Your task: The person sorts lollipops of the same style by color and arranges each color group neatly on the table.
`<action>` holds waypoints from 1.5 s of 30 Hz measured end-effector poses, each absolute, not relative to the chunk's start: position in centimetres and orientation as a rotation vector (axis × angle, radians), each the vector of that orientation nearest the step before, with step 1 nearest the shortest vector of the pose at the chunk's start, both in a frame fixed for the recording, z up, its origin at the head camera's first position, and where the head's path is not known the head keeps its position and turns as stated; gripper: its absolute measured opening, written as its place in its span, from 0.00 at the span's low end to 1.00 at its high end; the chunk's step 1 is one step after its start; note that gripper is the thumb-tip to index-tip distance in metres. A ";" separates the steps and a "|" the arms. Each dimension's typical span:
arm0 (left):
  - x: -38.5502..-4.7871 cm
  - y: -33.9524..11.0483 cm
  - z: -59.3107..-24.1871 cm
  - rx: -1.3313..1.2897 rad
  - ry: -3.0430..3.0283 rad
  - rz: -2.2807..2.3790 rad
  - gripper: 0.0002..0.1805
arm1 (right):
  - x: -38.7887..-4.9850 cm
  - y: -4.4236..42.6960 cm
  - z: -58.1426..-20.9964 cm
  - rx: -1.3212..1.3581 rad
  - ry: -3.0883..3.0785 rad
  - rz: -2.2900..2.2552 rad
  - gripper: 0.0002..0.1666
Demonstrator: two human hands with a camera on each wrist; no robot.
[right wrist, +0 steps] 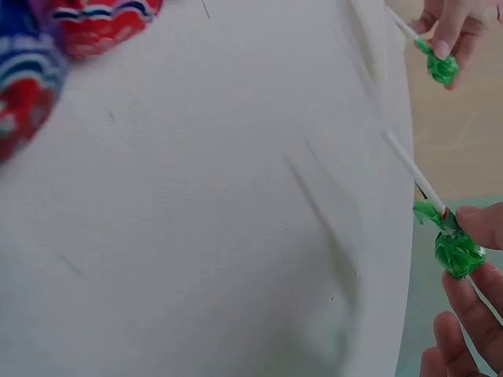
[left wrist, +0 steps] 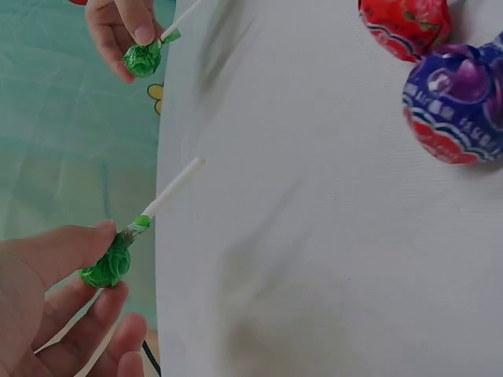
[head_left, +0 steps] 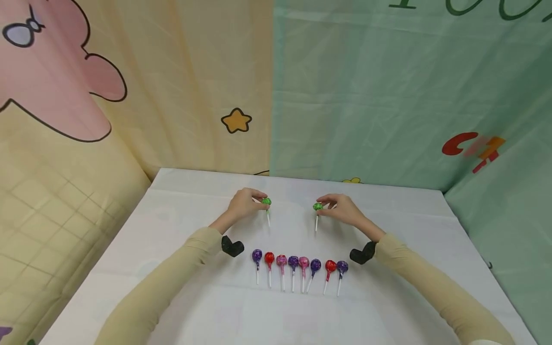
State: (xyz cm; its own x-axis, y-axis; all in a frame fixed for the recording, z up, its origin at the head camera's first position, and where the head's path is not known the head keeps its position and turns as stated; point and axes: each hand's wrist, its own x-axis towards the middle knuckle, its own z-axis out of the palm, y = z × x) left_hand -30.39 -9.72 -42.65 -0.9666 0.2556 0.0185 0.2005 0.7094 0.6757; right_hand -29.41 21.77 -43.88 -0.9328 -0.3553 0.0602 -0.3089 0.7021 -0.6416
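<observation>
Lollipops (head_left: pixel 293 261) lay in a row on our white table (head_left: pixel 284 321); beyond them, our left hand (head_left: pixel 246 203) pinched a green lollipop (left wrist: pixel 107 265), and our right hand (head_left: pixel 342 209) pinched a second green lollipop (right wrist: pixel 460 255) apart from it.

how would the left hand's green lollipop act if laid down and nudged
The green lollipop would probably roll in a curve, its round head being wider than its stick. The straight white stick looks fairly stiff, and the shiny wrapper may be slightly slippery.
</observation>
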 end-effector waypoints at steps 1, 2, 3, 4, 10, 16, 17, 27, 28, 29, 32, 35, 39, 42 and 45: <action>-30.7 -9.6 -42.7 0.378 2.833 1.111 0.20 | -29.8 21.6 -43.9 -0.549 2.840 -1.050 0.24; -31.0 -9.4 -42.9 0.370 2.833 1.118 0.20 | -30.2 21.4 -43.9 -0.544 2.844 -1.051 0.24; -31.3 -9.2 -42.9 0.362 2.828 1.127 0.20 | -30.6 21.1 -43.9 -0.530 2.845 -1.058 0.23; -31.6 -9.0 -43.0 0.353 2.824 1.138 0.20 | -30.9 20.9 -44.0 -0.518 2.845 -1.064 0.23; -33.2 -8.0 -43.6 0.309 2.816 1.131 0.19 | -32.8 19.5 -44.4 -0.457 2.831 -1.094 0.22; -34.7 -7.4 -43.7 0.298 2.847 1.083 0.18 | -34.3 18.3 -44.3 -0.434 2.825 -1.104 0.22; -34.9 -7.3 -43.8 0.291 2.853 1.072 0.18 | -34.6 18.1 -44.3 -0.436 2.826 -1.104 0.22; -37.2 -6.5 -44.3 0.237 2.853 1.059 0.18 | -37.1 16.9 -44.5 -0.367 2.800 -1.145 0.23; -37.4 -6.5 -44.3 0.237 2.855 1.061 0.18 | -37.3 16.7 -44.5 -0.369 2.801 -1.146 0.24; -37.6 -6.4 -44.3 0.239 2.856 1.065 0.18 | -37.5 16.6 -44.4 -0.368 2.802 -1.147 0.24; -38.1 -6.2 -44.1 0.239 2.853 1.079 0.19 | -38.1 16.1 -44.3 -0.355 2.806 -1.166 0.25; -38.6 -6.0 -43.9 0.236 2.849 1.087 0.19 | -38.7 15.8 -44.4 -0.335 2.810 -1.189 0.24; -39.5 -5.6 -44.0 0.217 2.844 1.082 0.20 | -39.5 15.5 -44.8 -0.321 2.821 -1.213 0.23; -40.2 -5.2 -44.4 0.210 2.829 1.103 0.20 | -40.1 15.4 -45.1 -0.306 2.821 -1.244 0.24; -40.8 -4.9 -44.8 0.211 2.810 1.156 0.20 | -40.6 15.1 -45.3 -0.272 2.797 -1.303 0.24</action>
